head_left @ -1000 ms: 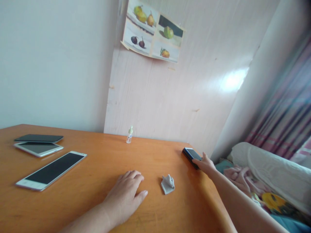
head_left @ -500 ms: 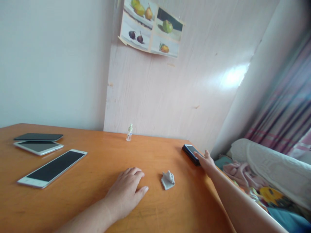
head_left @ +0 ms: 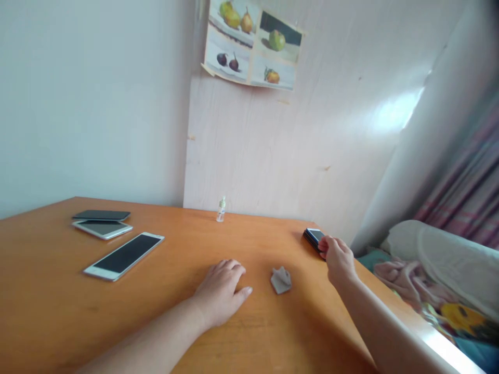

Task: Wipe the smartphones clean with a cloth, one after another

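My right hand (head_left: 338, 255) is at the far right of the table, its fingers closed on the near end of a smartphone (head_left: 315, 234) that lies on top of a small dark stack. The fingers cover that end, so how many phones they grip is hidden. My left hand (head_left: 223, 291) rests palm down on the wood, holding nothing, with the thumb spread from the fingers. A crumpled grey cloth (head_left: 281, 280) lies between the two hands, apart from both.
On the left of the wooden table (head_left: 187, 254) lies a white phone with a dark screen (head_left: 125, 255). Behind it a white tablet-like device (head_left: 103, 228) is partly under a dark one (head_left: 102, 214). A small clear spray bottle (head_left: 221, 210) stands near the wall. Bedding (head_left: 409, 280) adjoins the right edge.
My right hand's fingers have gone from stretched over the phone stack to closed at its near end. The whole view has shifted, moving the table things rightward; my left hand stays resting on the table.
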`<state>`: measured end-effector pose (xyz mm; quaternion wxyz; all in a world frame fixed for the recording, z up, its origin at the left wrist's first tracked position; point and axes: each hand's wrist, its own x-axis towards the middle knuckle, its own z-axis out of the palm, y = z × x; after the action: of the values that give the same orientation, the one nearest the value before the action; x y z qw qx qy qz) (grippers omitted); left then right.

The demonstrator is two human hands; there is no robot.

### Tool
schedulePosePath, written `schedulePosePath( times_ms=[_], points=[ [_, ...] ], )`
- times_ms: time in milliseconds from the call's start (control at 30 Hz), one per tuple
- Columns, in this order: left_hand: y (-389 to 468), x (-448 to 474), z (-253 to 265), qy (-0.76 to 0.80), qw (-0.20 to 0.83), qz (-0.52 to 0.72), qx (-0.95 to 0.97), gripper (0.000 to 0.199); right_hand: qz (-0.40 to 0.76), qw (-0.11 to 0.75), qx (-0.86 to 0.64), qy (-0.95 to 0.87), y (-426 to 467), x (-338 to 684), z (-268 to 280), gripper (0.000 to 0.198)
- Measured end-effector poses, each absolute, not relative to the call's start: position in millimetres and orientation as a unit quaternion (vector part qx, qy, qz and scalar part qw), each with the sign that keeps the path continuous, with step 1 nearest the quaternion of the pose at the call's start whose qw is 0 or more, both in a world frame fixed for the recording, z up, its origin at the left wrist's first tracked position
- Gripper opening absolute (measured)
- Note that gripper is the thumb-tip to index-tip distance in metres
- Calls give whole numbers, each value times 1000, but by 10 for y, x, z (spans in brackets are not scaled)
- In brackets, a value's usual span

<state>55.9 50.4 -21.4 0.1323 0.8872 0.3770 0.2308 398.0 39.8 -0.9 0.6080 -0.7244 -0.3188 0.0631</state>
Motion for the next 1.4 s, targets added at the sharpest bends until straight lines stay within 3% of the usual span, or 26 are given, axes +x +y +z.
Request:
schedulePosePath(
  times_ms=[100, 200, 400, 500, 767, 933, 1133, 1400],
  points=[
    [479, 555, -178, 378, 127, 223, 890, 31, 158, 626, -656, -392, 335, 3546, 96, 40],
    [506, 525, -168, 375, 133, 217, 891, 29, 218, 546, -651, -481, 257, 3128, 166, 38],
    [736, 354, -171, 426, 143, 259, 855, 33, 79, 289, -742, -600, 187, 2846, -35, 35],
    [909, 185, -108, 524, 105, 265, 802, 38, 77, 228, -756, -609, 163, 2978, -223, 34],
    [1219, -507, 39, 732, 24, 252, 633, 49, 141, 222, -713, -651, 270, 3172, -453, 32],
    [1293, -725, -27, 805, 25, 228, 548, 46, 169, 207, -675, -688, 287, 3239, -461, 41],
    [1352, -815, -59, 838, 30, 206, 505, 46, 171, 182, -651, -717, 256, 3243, -429, 46],
    [1277, -790, 42, 810, 17, 187, 555, 45, 149, 202, -653, -715, 262, 3190, -376, 38]
  ],
)
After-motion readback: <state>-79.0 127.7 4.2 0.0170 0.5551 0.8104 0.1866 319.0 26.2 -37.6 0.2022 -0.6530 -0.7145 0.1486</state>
